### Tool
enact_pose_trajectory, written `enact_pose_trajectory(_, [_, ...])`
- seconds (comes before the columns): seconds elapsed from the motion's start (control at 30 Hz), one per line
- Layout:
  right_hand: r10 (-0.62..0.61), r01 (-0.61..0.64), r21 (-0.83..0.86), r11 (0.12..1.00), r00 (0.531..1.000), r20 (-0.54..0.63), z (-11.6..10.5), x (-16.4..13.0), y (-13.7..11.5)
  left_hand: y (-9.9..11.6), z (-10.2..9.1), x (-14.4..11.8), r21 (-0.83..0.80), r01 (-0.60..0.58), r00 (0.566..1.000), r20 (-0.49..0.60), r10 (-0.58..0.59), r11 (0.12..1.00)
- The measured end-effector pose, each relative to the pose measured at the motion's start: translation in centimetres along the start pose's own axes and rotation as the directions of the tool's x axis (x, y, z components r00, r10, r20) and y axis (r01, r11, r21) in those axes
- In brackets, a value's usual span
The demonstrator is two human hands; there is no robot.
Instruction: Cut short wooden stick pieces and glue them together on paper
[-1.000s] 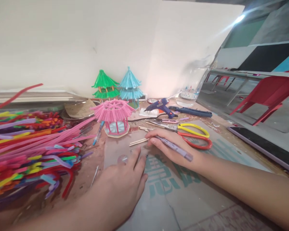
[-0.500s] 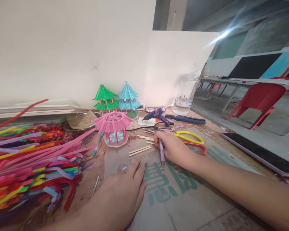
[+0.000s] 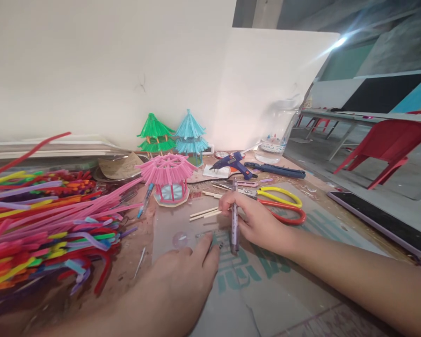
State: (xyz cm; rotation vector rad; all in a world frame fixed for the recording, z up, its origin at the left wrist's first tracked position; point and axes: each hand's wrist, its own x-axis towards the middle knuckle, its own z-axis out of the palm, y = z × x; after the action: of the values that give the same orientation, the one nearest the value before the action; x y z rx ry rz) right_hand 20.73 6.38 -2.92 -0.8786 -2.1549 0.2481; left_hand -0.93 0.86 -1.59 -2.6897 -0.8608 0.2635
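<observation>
My left hand [image 3: 187, 274] lies flat, palm down, on the translucent sheet [image 3: 284, 299], fingers stretched forward; a small dark thing shows beside its fingertips, too unclear to name. My right hand [image 3: 254, 220] is closed around a purple patterned pen [image 3: 235, 224], which points down towards me. Its fingertips touch the ends of the thin wooden sticks [image 3: 199, 215] on the sheet. Behind that hand lie scissors [image 3: 280, 192] with one yellow and one red handle. A small pink-roofed pavilion [image 3: 168, 173] made of pipe cleaners stands beyond the sticks.
Many coloured pipe cleaners [image 3: 45, 234] are heaped at left. Green [image 3: 156, 133] and blue [image 3: 190, 135] pavilions stand by the wall. A glue gun [image 3: 231, 161], a blue-handled tool [image 3: 277, 169] and a clear jar [image 3: 273, 140] sit behind; a phone [image 3: 379, 220] lies at right.
My right hand has moved slightly left and its fingertips now reach the sticks, one of which has shifted beside the others. My left hand has slid a little right. The view has tilted slightly.
</observation>
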Motion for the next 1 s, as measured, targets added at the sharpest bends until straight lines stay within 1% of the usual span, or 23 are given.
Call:
enact_pose_trajectory(0.13, [-0.014, 0.016, 0.060, 0.998, 1.000, -0.020, -0.06, -0.05, -0.25, -0.04, -0.31, 0.20, -0.040, 0.007, 1.000, -0.003, -0.007, 0.999])
enact_pose_trajectory(0.33, [0.063, -0.061, 0.104, 0.993, 0.998, -0.015, 0.01, 0.04, -0.27, -0.06, -0.22, 0.22, -0.040, 0.036, 0.999, -0.033, -0.037, 0.999])
enact_pose_trajectory(0.4, [0.072, -0.072, 0.088, 0.993, 0.997, 0.012, 0.09, 0.05, -0.32, -0.02, -0.09, 0.19, -0.040, 0.036, 0.998, -0.047, -0.038, 0.999])
enact_pose_trajectory(0.53, [0.084, -0.088, 0.023, 0.996, 0.987, 0.133, 0.17, 0.10, -0.39, 0.10, 0.21, 0.15, -0.026, 0.023, 0.998, -0.064, -0.025, 0.999])
enact_pose_trajectory(0.6, [0.085, -0.085, -0.004, 0.996, 0.985, 0.152, 0.15, 0.14, -0.38, 0.16, 0.37, 0.15, -0.010, 0.034, 0.997, -0.073, -0.034, 0.999])
enact_pose_trajectory(0.7, [0.100, -0.100, 0.000, 0.995, 0.990, 0.100, 0.08, 0.17, -0.34, 0.22, 0.53, 0.15, 0.002, 0.053, 0.994, -0.096, -0.053, 0.999])
enact_pose_trajectory(0.8, [0.123, -0.125, 0.038, 0.991, 0.991, 0.052, 0.05, 0.15, -0.26, 0.21, 0.47, 0.13, -0.022, 0.050, 0.994, -0.093, -0.052, 0.999])
enact_pose_trajectory(0.87, [0.109, -0.112, 0.043, 0.993, 0.992, 0.057, 0.06, 0.10, -0.21, 0.18, 0.30, 0.12, -0.059, 0.038, 0.996, -0.078, -0.042, 0.998])
enact_pose_trajectory(1.0, [0.033, -0.036, 0.022, 0.999, 0.992, 0.119, 0.11, 0.03, -0.13, 0.13, -0.14, 0.24, -0.101, 0.048, 0.997, -0.056, -0.054, 0.994])
